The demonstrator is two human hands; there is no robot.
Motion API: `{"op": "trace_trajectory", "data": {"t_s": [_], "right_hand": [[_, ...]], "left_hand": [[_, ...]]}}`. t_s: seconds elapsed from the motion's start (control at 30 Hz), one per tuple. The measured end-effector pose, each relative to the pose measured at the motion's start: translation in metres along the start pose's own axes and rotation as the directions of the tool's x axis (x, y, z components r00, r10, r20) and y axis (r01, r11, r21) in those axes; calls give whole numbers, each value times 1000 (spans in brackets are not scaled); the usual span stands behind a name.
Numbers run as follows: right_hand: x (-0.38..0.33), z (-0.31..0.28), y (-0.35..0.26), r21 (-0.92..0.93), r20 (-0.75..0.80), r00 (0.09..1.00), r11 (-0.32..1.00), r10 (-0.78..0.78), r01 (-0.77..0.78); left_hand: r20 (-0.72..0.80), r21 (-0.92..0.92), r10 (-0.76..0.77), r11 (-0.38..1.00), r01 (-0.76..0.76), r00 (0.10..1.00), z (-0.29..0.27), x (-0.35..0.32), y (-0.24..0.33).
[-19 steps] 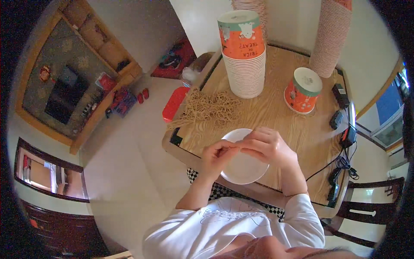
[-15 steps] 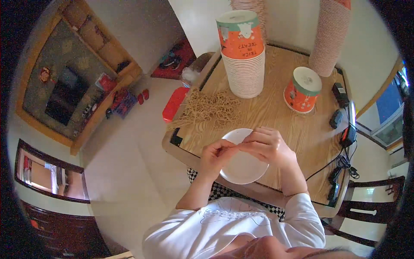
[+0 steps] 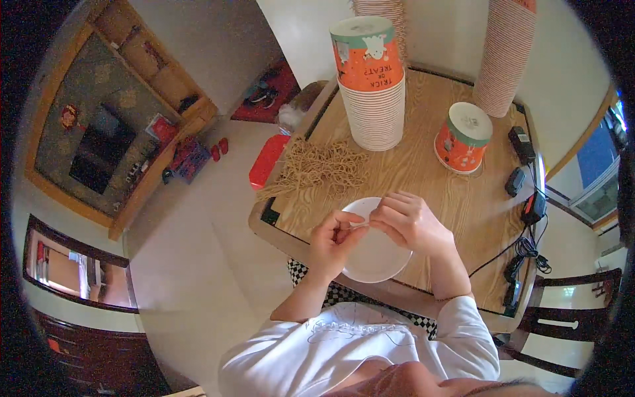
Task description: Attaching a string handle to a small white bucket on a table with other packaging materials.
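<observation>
Both my hands are pinched close together over the round, white-lined opening of a container [image 3: 377, 264], probably a paper bucket, near the table's front edge. The fingertips of my left hand [image 3: 333, 239] and my right hand [image 3: 411, 223] nearly meet above its far left rim. A thin pale line shows between them, too small to identify. Just beyond lies a tangled heap of tan twine [image 3: 324, 169]. Farther back, an upside-down stack of orange and green paper buckets [image 3: 375, 86] stands upright, and a shorter inverted bucket [image 3: 464, 140] sits to its right.
Tall bucket stacks rise at the back [image 3: 382, 13] and back right [image 3: 508, 56]. Along the right edge of the wooden table [image 3: 423, 119] are black chargers [image 3: 521, 145] and a coiled cable [image 3: 526, 250]. A red tray-like object [image 3: 268, 161] juts out at the left edge.
My left fingertips have opened out a little and drawn slightly apart from my right ones. The container and everything else on the table stay put.
</observation>
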State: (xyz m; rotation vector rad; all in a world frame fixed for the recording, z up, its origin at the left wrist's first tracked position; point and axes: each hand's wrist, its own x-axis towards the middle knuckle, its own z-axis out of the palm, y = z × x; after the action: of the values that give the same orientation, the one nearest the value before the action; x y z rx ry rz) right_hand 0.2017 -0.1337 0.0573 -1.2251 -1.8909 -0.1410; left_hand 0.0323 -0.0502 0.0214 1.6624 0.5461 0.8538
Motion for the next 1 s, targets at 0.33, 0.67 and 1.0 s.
{"op": "trace_trajectory", "data": {"t_s": [0.33,0.67,1.0], "right_hand": [[-3,-3,6,31,-28,998,998,61,-60],[-2,0,6,47,-52,995,995,-85,87],[2,-1,2,70,-79,997,997,-3,8]], "left_hand": [[-16,-157,-75,985,71,997,4,-3,9],[71,-221,-196,953,207,978,-2,-4,3],[49,-154,-148,976,154,988,-1,-4,-3]]}}
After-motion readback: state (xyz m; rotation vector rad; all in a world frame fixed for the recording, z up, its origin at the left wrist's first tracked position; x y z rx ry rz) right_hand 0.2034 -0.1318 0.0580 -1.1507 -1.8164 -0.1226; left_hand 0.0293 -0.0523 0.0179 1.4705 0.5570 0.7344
